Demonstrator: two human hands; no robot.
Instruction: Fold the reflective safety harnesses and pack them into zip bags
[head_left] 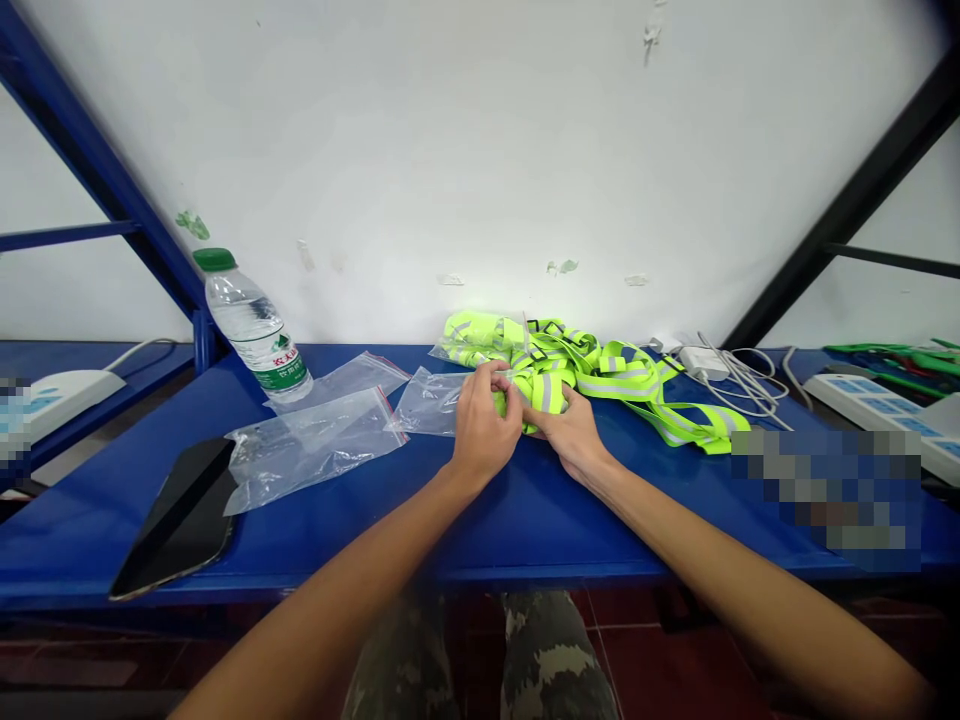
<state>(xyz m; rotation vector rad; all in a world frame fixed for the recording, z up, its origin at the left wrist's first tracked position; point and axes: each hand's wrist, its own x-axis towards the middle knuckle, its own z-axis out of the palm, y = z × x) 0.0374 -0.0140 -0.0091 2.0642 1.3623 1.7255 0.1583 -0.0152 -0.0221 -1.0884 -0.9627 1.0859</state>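
The reflective vest is bunched on the far middle of the blue table. A fold is held by both hands, fingers closed narrow on it. Left hand is curled over the fold; right hand is pressed against its right side. A zip bag lies just left; a water bottle stands farther left.

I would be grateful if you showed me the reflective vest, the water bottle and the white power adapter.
Reflective vest (622, 383), head view, on a yellow-green strap.
Water bottle (247, 312), head view, on its clear body.
White power adapter (703, 362), head view, on its top face.
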